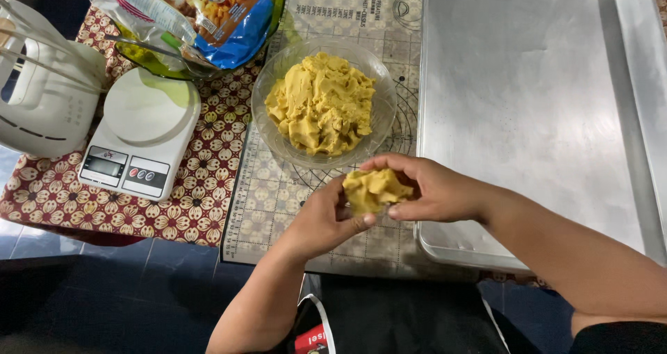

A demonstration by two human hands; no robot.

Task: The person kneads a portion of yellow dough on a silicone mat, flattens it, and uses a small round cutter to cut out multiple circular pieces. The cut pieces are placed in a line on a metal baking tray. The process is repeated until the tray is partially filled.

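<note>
Both my hands hold one lump of yellow dough (374, 189) over the near edge of a clear baking mat (278, 194). My left hand (321, 220) cups it from below and the left, thumb under the lump. My right hand (431, 187) wraps over its top and right side. Just beyond them stands a clear glass bowl (269, 83) heaped with more yellow dough (321, 104).
A large metal baking tray (528, 104) lies to the right, its near corner beside my right hand. A white kitchen scale (139, 135) sits on a patterned cloth (201, 201) at left, a white hand mixer (45, 83) beyond it, and a green bowl with food packets (208, 13) at the back.
</note>
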